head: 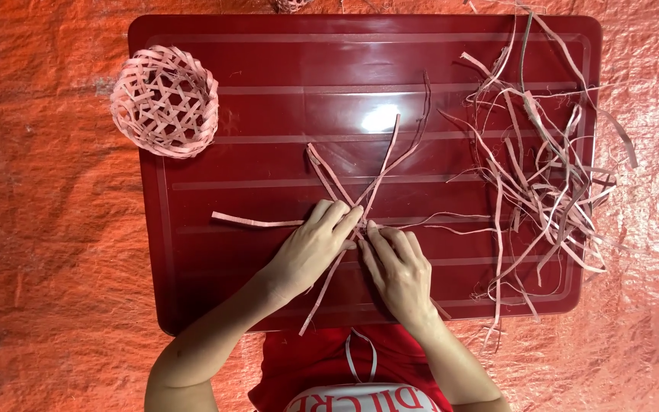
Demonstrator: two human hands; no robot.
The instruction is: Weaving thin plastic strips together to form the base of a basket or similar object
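At the centre of the red tray point(192, 252), a few pink strips point(345, 179) cross one another in a star, their meeting point pinned under both hands. Left hand point(310, 248) lies flat with fingers extended, fingertips point(345, 217) pressing the crossing; right hand point(398, 267) lies beside it, touching it, fingers likewise pressed down on the strips rather than curled around them. Neither hand is clenched: each holds the strips against the tray by pressure. Judged from the layout, the weave stands at its very start: only the first crossed strips are laid, no woven base or wall exists, and nearly everything remains to be done. One strip point(257, 222) runs out to the left, others fan upward and down toward the person. A loose heap of strips point(543, 183) lies on the tray's right side, well apart from the hands. A finished small woven basket point(164, 101) sits on the tray's upper left corner. An orange sheet point(47, 229) lies under the tray. Hidden: the exact interlacing beneath the fingers, so the number of strips crossed cannot be told. Another woven object at the top edge is cut off.
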